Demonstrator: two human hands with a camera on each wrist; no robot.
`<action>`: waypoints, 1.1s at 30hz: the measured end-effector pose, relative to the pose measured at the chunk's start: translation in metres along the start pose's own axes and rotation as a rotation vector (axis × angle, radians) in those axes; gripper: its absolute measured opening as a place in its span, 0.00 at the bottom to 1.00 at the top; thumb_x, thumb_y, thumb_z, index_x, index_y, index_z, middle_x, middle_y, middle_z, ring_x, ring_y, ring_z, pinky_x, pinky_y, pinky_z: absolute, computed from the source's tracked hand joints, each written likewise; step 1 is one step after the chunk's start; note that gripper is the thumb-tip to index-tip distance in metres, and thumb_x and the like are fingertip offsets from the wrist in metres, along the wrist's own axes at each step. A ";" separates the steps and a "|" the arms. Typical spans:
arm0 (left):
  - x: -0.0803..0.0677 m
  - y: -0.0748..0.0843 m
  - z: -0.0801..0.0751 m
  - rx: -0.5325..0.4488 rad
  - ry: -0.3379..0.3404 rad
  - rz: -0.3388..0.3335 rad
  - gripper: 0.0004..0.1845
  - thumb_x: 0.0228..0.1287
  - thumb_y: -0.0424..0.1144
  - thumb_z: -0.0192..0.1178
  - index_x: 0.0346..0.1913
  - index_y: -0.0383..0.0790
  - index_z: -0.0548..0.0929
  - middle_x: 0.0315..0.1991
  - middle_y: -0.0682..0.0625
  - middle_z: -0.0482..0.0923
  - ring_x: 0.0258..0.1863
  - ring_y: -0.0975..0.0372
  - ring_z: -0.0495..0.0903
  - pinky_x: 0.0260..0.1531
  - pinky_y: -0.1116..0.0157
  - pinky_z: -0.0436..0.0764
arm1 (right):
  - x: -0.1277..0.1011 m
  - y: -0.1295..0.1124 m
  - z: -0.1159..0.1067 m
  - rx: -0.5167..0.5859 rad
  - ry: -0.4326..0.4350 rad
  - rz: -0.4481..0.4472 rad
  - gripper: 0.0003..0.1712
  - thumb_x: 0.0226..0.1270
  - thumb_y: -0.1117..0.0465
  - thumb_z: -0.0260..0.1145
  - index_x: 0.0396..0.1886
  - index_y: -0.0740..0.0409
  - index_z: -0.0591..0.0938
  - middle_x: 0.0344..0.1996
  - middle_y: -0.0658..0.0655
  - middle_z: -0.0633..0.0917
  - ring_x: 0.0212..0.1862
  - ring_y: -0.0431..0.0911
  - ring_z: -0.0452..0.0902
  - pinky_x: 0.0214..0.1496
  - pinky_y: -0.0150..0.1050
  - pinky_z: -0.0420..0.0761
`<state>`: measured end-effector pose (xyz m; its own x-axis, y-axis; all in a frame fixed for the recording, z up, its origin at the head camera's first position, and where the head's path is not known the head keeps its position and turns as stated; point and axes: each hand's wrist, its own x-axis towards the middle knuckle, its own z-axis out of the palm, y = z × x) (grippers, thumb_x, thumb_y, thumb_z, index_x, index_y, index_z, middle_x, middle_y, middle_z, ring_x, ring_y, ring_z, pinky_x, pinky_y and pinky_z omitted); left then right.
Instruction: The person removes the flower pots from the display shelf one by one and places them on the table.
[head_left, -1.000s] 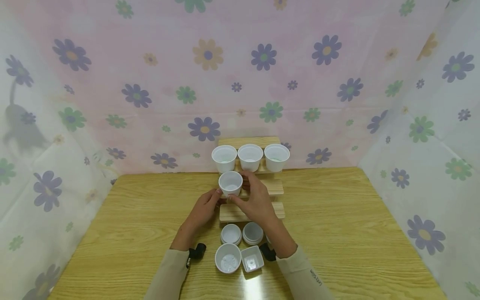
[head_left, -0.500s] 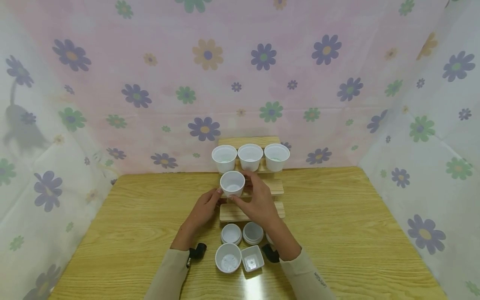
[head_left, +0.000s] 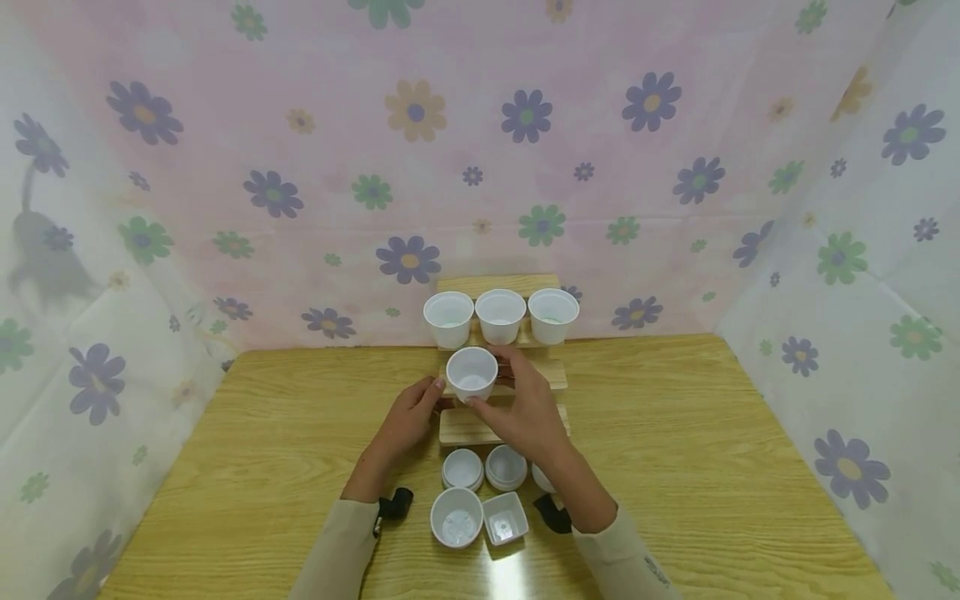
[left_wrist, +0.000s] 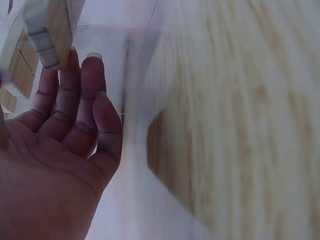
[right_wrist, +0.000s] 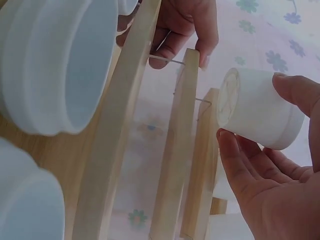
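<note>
My right hand (head_left: 531,418) holds a small round white pot (head_left: 472,375) between thumb and fingers, above the middle step of a tiered wooden rack (head_left: 546,375). In the right wrist view the pot (right_wrist: 260,107) is apart from the boards, its underside showing. My left hand (head_left: 405,422) grips the left end of the rack, thumb near a board's edge and fingers beneath. The left wrist view shows those fingers (left_wrist: 90,107) bent by a board end (left_wrist: 50,35); the thumb is mostly out of that view. Three white pots (head_left: 501,315) stand in a row on a higher step.
In front of the rack, on the wood-grain table (head_left: 720,467), stand several white containers: small round pots (head_left: 462,469), a larger round one (head_left: 457,518) and a square dish (head_left: 505,518). A flowered cloth (head_left: 330,250) hangs behind. My right forearm partly hides one round pot (head_left: 542,479).
My right hand and the pot have shifted a little to the right and nearer to me. My left hand stays at the rack's left end.
</note>
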<state>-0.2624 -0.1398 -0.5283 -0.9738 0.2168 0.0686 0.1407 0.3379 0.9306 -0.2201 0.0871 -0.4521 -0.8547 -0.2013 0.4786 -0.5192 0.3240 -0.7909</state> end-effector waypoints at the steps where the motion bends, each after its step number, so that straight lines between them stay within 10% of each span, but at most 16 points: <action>1: 0.000 0.000 0.000 -0.004 0.001 0.003 0.24 0.88 0.53 0.45 0.55 0.36 0.84 0.47 0.43 0.88 0.49 0.53 0.88 0.54 0.48 0.83 | -0.001 0.000 -0.001 0.000 -0.002 0.001 0.42 0.57 0.68 0.84 0.70 0.60 0.74 0.58 0.57 0.84 0.57 0.50 0.85 0.58 0.42 0.86; 17: 0.002 0.006 0.003 -0.032 0.016 0.017 0.18 0.89 0.42 0.47 0.44 0.33 0.81 0.44 0.35 0.88 0.48 0.42 0.87 0.53 0.39 0.80 | -0.014 0.001 -0.015 -0.072 -0.021 -0.032 0.42 0.58 0.65 0.85 0.69 0.62 0.74 0.58 0.58 0.83 0.57 0.53 0.85 0.57 0.46 0.87; 33: 0.001 0.006 0.005 -0.164 0.018 -0.007 0.20 0.87 0.48 0.50 0.48 0.33 0.81 0.45 0.41 0.85 0.47 0.53 0.87 0.57 0.52 0.83 | -0.038 0.005 -0.041 -0.146 -0.054 -0.066 0.42 0.57 0.65 0.85 0.69 0.64 0.73 0.58 0.58 0.83 0.57 0.50 0.85 0.58 0.46 0.86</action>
<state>-0.2621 -0.1332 -0.5245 -0.9779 0.1981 0.0668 0.1042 0.1846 0.9773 -0.1901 0.1349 -0.4588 -0.8195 -0.2746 0.5029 -0.5722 0.4385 -0.6930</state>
